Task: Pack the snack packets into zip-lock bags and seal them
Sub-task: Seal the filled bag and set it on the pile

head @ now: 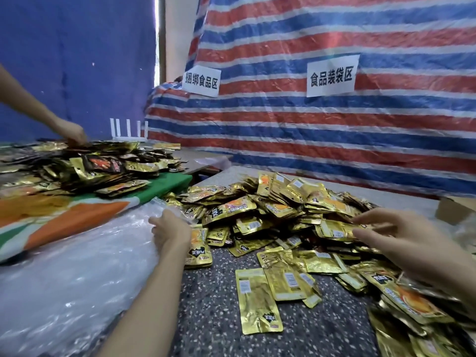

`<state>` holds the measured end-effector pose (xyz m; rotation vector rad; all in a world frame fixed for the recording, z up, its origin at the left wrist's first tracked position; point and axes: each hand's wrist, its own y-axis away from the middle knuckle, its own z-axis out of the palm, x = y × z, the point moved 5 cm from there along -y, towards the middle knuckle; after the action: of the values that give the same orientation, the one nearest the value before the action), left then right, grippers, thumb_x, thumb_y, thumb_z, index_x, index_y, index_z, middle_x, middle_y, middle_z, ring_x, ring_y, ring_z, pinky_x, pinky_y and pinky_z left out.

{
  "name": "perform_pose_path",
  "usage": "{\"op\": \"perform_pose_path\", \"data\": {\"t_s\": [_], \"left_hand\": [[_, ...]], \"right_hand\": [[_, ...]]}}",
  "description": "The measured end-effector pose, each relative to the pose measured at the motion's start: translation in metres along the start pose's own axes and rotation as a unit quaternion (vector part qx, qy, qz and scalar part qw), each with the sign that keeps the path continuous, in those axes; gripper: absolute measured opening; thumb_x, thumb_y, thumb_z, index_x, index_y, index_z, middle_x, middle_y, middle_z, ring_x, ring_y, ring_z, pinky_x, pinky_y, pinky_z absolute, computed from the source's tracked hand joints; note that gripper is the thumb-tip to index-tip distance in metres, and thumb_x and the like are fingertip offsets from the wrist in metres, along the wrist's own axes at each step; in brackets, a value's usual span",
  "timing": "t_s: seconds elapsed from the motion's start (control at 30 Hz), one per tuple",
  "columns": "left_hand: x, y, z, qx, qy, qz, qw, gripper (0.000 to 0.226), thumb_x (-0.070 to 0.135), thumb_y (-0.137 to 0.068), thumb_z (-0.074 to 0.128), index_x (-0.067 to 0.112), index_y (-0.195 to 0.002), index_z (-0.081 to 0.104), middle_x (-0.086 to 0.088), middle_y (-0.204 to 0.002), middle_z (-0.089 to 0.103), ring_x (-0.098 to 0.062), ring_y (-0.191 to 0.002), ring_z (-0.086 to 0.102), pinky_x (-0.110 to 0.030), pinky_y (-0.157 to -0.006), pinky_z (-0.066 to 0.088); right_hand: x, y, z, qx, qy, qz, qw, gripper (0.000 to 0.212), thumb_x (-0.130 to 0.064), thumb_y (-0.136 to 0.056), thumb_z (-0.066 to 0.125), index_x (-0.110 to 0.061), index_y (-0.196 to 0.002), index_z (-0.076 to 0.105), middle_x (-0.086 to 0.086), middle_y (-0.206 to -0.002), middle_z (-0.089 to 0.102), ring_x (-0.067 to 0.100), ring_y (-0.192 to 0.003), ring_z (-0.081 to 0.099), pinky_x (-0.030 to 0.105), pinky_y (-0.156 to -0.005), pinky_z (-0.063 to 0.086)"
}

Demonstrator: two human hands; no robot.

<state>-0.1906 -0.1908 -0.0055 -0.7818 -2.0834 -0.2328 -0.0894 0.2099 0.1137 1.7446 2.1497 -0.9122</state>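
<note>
Hidden and cut-off parts, packing table

Left hand (171,230) shows its back only; fingers sink into the clear bags (77,266), grip unclear. Right hand (401,235) loses its forearm at the frame edge. Another person's hand (73,134) buries fingertips in the far packets (103,163). Cardboard box (453,207) cut by the right edge. Print on the near packets (283,215) too small to read.

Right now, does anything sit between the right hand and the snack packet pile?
Nothing visible does: the right hand reaches straight to the gold packet pile, its fingertips at the top packets.
</note>
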Motion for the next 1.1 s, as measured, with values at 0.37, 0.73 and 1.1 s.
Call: {"op": "perform_pose_path", "data": {"t_s": [0.37, 0.73, 1.1], "left_hand": [[0.117, 0.045, -0.098, 0.051, 0.167, 0.198, 0.964, 0.028, -0.005, -0.088, 0.060, 0.009, -0.113, 0.063, -0.012, -0.123, 0.056, -0.018, -0.092, 0.048, -0.031, -0.080, 0.044], [0.187, 0.208, -0.080, -0.362, 0.373, 0.402, 0.754, 0.032, -0.010, -0.070, 0.079, 0.020, -0.074, 0.070, 0.002, -0.078, 0.070, -0.011, -0.078, 0.067, -0.037, -0.080, 0.059], [0.186, 0.234, -0.053, -0.457, 0.320, 0.386, 0.735, 0.034, -0.012, -0.067, 0.083, 0.015, -0.070, 0.062, -0.004, -0.071, 0.061, -0.012, -0.066, 0.058, -0.025, -0.062, 0.052]], "right_hand": [[-0.011, 0.002, -0.001, 0.002, -0.040, -0.016, 0.999, 0.033, -0.051, -0.075, 0.064, -0.035, -0.104, 0.069, -0.022, -0.097, 0.062, -0.004, -0.091, 0.057, 0.022, -0.067, 0.045], [-0.026, 0.011, 0.017, -0.080, -0.410, 0.136, 0.898, 0.076, -0.075, -0.062, 0.064, -0.005, -0.092, 0.070, 0.014, -0.083, 0.073, 0.024, -0.065, 0.068, 0.030, -0.051, 0.056], [-0.018, 0.018, -0.012, -0.101, -0.397, 0.122, 0.904, 0.026, -0.021, -0.094, 0.064, 0.002, -0.099, 0.074, 0.015, -0.095, 0.077, 0.013, -0.065, 0.069, 0.019, -0.050, 0.051]]}}
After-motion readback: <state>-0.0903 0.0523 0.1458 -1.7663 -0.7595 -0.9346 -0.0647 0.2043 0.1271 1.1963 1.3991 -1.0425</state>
